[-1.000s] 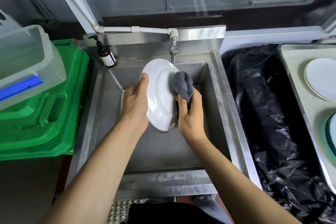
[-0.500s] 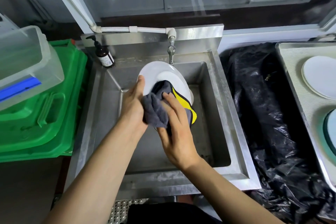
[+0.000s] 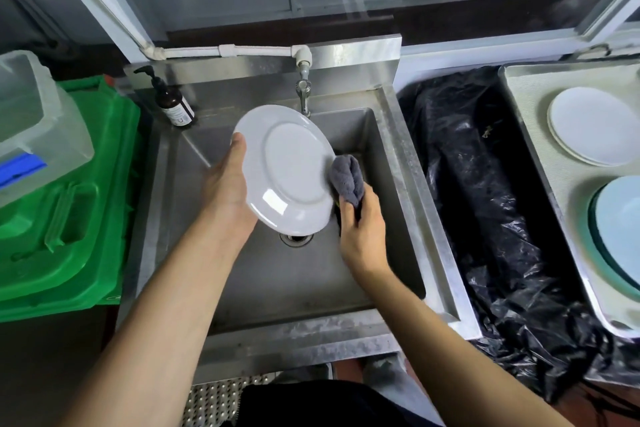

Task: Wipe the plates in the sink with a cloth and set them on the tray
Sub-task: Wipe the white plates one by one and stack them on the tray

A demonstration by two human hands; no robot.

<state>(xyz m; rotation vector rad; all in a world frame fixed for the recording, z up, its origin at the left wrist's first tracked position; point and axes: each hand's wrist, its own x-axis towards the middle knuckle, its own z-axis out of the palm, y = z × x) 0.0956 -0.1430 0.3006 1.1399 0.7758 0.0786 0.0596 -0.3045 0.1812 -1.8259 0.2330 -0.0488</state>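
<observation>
A white plate [image 3: 287,168] is held tilted above the steel sink [image 3: 408,163], its underside with the foot ring facing me. My left hand [image 3: 228,180] grips its left rim, thumb on the edge. My right hand [image 3: 362,222] grips a bunched grey cloth [image 3: 348,178] and holds it against the plate's right rim. The sink basin below shows only its drain [image 3: 296,238]. On the right, a pale tray [image 3: 526,107] carries a white plate [image 3: 594,125] and a light blue plate [image 3: 620,229].
A tap [image 3: 303,94] hangs just behind the plate. A brown pump bottle [image 3: 173,104] stands at the sink's back left. A green bin [image 3: 65,218] with a clear plastic box [image 3: 34,128] on it sits left. A black plastic bag [image 3: 485,211] lies between sink and tray.
The cloth moved from the plate's middle to its right rim. The plate turned flatter toward me and rose a little, and the drain came into view beneath it.
</observation>
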